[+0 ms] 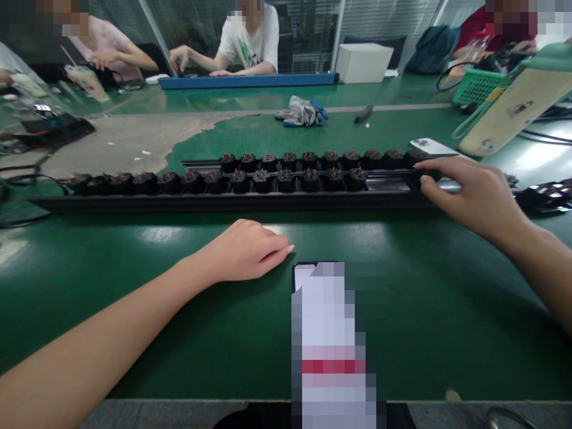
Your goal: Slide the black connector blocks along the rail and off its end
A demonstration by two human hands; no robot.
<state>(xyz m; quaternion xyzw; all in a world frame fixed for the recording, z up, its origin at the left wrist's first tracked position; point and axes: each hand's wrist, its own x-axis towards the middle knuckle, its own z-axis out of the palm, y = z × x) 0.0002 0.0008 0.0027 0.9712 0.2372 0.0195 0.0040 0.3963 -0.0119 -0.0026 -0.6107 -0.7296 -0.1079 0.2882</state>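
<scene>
**Two Bare Hands at a Long Black Rail Lined With Copper-Pinned Blocks**

Watching remotely through the head camera, I find a dark-edged phone (328, 333) on the near side of the black front rail (268, 202), its display pixelated. Between that phone and the rail, the left hand (252, 249), loosely clenched, rests on the smooth, glossy green table (201, 345), just short of the rail's front wall.

The front rail lies lengthwise across the table, its long axis running left to right and its slanted left end pointing left. The matte, straight-sided channel carries a row of chunky black blocks (285, 180), their thin copper-colored pins pointing up; right of the last one I see a shiny metallic stretch of the channel.

The right hand (462, 190) is poised at the rail's right part, thumb and index fingertips slightly apart; I cannot tell whether they grasp a dark piece there. Just behind the front rail, and parallel to it, runs a second rail (201, 162) with similar blocks.

Farther behind the front rail lie crumpled gray-and-blue fabric (304, 111) and, off its right part, a pale bottle (513, 107) with a green lid. Beyond, a co-worker in a white shirt (257, 42) sits at a long blue bar (250, 81), roughly parallel to the rail.
</scene>
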